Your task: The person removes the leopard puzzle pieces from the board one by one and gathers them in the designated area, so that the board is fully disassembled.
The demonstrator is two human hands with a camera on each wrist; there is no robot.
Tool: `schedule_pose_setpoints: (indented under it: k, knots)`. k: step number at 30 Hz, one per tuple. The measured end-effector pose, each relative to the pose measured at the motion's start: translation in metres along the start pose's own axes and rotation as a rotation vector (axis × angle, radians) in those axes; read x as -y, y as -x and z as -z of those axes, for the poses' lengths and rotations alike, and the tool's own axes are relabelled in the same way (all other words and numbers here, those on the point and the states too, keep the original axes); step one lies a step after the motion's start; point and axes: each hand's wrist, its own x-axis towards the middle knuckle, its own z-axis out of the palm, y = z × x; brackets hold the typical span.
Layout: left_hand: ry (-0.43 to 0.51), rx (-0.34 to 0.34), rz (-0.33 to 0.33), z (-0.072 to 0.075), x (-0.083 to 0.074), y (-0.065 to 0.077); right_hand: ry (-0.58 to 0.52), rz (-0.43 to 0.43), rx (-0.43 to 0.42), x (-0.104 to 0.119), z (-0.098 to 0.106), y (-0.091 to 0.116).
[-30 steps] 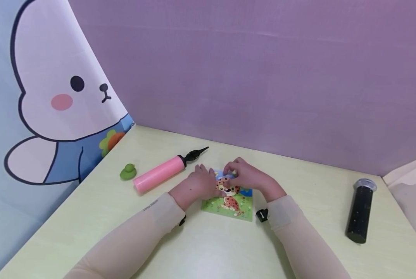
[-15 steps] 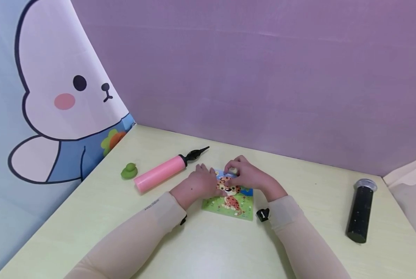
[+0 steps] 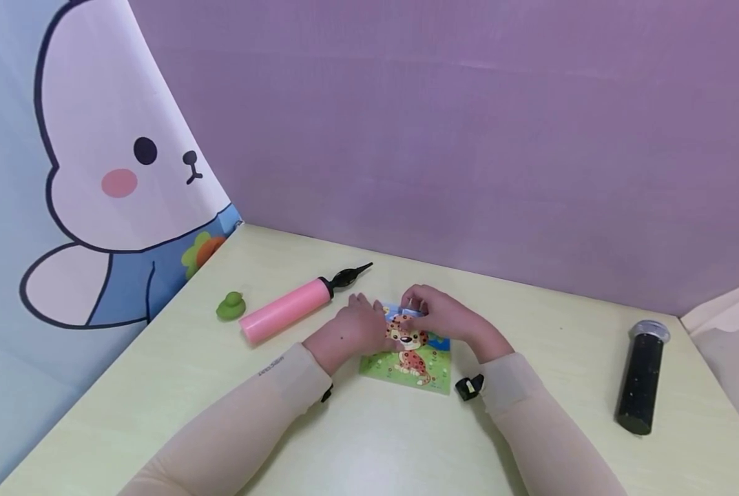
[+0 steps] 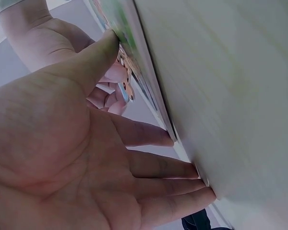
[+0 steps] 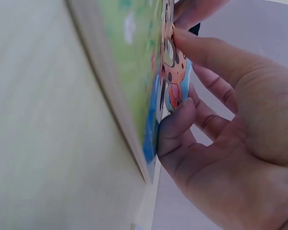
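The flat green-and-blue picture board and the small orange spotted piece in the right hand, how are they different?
The flat picture board is much bigger than the small spotted piece. The board lies flat on the pale cream table, while the piece is tilted up, held by the right hand. The board shows lots of green grass; the visible part of the piece shows orange, dark spots and blue. Both have colourful printed cartoon pictures.

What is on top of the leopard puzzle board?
Over the puzzle board, the left hand overlaps its left side and the right hand pinches an ear-printed piece. Artwork beneath them is hidden.
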Motion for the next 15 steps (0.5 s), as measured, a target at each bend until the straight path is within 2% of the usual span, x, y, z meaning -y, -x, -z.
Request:
schedule_pose_setpoints:
  k: [10, 15]
  knots:
    - [-0.001, -0.007, 0.0, 0.0017, -0.0008, 0.0028, 0.041, 0.002, -0.044, -0.0012, -0.0012, 0.0038]
    - [0.002, -0.003, 0.001, 0.0028, -0.0014, 0.0033, 0.025, -0.026, -0.024, 0.0001, 0.0008, 0.0063]
